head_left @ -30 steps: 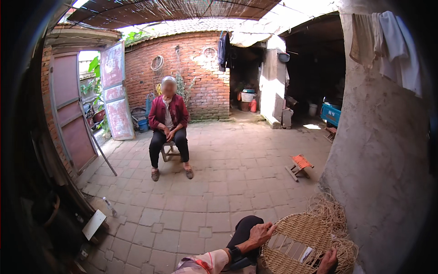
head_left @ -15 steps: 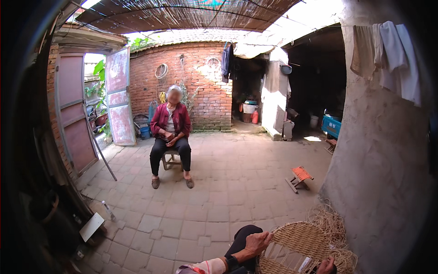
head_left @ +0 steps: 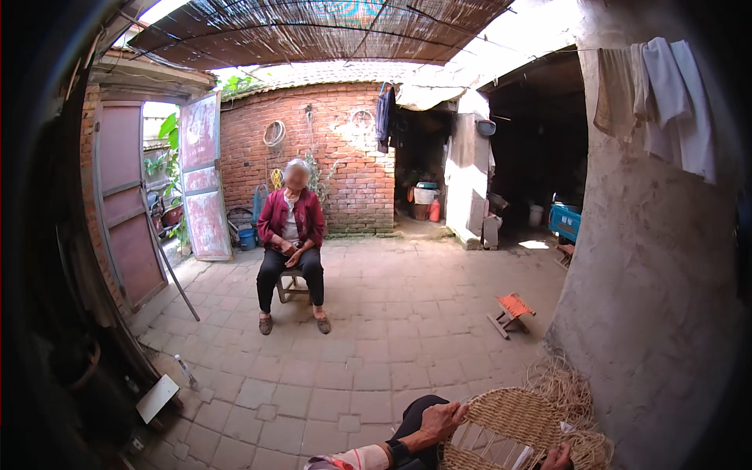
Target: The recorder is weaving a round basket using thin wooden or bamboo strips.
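While left hand (head_left: 442,421) clasps woven panel (head_left: 513,409), right hand (head_left: 558,457) curls, hold unclear; brick wall (head_left: 356,200) borders paved courtyard (head_left: 392,321).

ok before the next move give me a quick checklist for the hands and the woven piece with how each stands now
1. Left hand on the woven piece: ok, it holds the upper left edge.
2. Right hand firmly gripping: cannot tell; it is at the right side, partly cut off by the picture's lower edge.
3. Weave closed throughout: not ok, an open section with bare strands shows between the hands.
4. Loose strands close by: ok, they lie bunched beside the piece and look reachable.
5. Near edge sound: cannot tell, it runs out of the picture.
6. Orange-topped stool clear of the piece: ok, it stands apart.
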### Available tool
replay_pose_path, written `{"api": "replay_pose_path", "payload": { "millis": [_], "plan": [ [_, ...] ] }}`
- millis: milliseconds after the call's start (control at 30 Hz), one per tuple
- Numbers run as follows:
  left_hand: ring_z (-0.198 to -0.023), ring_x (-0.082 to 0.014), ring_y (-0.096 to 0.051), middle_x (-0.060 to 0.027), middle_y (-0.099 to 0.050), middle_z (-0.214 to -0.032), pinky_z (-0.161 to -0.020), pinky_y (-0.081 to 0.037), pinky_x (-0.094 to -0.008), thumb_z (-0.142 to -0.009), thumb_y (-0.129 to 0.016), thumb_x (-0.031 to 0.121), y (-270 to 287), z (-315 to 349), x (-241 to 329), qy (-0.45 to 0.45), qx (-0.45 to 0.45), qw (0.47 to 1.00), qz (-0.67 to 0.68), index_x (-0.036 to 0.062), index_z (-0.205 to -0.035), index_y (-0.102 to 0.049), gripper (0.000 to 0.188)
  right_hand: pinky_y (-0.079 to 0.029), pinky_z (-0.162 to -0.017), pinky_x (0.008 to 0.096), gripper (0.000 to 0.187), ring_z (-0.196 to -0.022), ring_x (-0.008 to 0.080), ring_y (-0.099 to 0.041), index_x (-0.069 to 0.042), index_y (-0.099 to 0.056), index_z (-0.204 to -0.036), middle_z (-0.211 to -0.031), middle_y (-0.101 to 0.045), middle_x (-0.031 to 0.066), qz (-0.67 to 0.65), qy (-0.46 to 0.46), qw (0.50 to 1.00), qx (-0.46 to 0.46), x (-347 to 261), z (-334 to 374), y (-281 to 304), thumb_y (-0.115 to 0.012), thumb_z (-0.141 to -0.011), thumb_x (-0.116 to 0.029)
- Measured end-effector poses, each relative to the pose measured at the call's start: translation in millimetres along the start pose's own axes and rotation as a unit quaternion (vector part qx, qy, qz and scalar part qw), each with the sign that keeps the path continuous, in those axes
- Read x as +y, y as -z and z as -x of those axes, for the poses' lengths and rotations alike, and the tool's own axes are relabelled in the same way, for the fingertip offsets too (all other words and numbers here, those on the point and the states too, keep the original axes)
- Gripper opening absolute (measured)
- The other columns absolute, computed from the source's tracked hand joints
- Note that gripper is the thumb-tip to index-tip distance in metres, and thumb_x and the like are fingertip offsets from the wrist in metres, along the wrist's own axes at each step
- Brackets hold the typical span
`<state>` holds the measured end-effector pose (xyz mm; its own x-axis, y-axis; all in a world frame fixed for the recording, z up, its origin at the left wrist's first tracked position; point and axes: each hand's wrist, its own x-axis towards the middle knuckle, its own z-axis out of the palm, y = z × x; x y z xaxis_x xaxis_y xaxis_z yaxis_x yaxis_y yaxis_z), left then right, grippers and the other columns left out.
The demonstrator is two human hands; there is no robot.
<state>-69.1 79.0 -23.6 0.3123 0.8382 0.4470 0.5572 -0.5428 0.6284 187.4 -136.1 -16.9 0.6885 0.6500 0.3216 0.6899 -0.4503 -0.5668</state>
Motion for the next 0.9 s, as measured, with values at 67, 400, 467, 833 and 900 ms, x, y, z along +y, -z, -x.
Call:
{"api": "replay_pose_path", "payload": {
  "millis": [67, 400, 467, 833, 900],
  "plan": [
    [-0.059, -0.0384, -0.063, -0.0182, -0.06, -0.061, -0.051, -0.048, -0.0478, -0.096, -0.053, 0.043, 0, 0, -1, -0.002, -0.003, 1.0, 0.003, 0.0075, -0.078, -0.063, 0.041, -0.051, -0.069, 0.0465, 0.041, -0.08, 0.0406, -0.066, 0.0, -0.057, -0.124, -0.09, -0.068, 0.0256, -0.011, 0.031, 0.999, 0.019, 8, 2, -8, -0.047, -0.099, -0.031],
    [-0.059, -0.0367, -0.063, -0.0167, -0.06, -0.061, -0.051, -0.047, -0.0467, -0.096, -0.055, 0.041, 2, -1, 1, 0.008, -0.018, 0.998, -0.058, 0.0079, -0.077, -0.063, 0.039, -0.051, -0.075, 0.047, 0.044, -0.089, 0.0436, -0.064, -0.001, -0.052, -0.132, -0.096, -0.066, 0.0287, -0.074, 0.007, 0.997, -0.01, 17, -12, -23, -0.052, -0.096, -0.027],
    [-0.058, -0.0375, -0.063, -0.017, -0.06, -0.06, -0.049, -0.047, -0.0471, -0.096, -0.055, 0.041, 5, 0, 4, -0.003, -0.01, 0.998, -0.062, 0.0079, -0.076, -0.061, 0.039, -0.051, -0.076, 0.0471, 0.046, -0.091, 0.0441, -0.064, -0.001, -0.052, -0.133, -0.099, -0.066, 0.0296, -0.075, -0.013, 0.996, -0.039, 11, -15, -15, -0.053, -0.096, -0.027],
    [-0.062, -0.0274, -0.047, -0.0169, -0.052, -0.072, -0.06, -0.042, -0.0391, -0.1, -0.05, 0.02, 0, -11, 7, -0.121, -0.06, 0.985, -0.108, 0.004, -0.086, -0.058, 0.023, -0.051, -0.066, 0.0438, 0.026, -0.074, 0.0381, -0.064, -0.003, -0.059, -0.107, -0.083, -0.064, 0.0189, -0.255, -0.027, 0.966, -0.04, 12, -29, -1, -0.065, -0.085, -0.015],
    [-0.065, -0.0189, -0.044, -0.0114, -0.05, -0.071, -0.062, -0.039, -0.0348, -0.102, -0.047, 0.021, -8, -9, -2, 0.069, -0.095, 0.992, -0.037, 0.0002, -0.086, -0.056, 0.028, -0.051, -0.071, 0.0367, 0.024, -0.079, 0.0302, -0.065, -0.001, -0.061, -0.11, -0.087, -0.064, 0.016, -0.286, -0.01, 0.957, 0.049, 59, -29, 2, -0.064, -0.088, -0.012]
  ]
}}
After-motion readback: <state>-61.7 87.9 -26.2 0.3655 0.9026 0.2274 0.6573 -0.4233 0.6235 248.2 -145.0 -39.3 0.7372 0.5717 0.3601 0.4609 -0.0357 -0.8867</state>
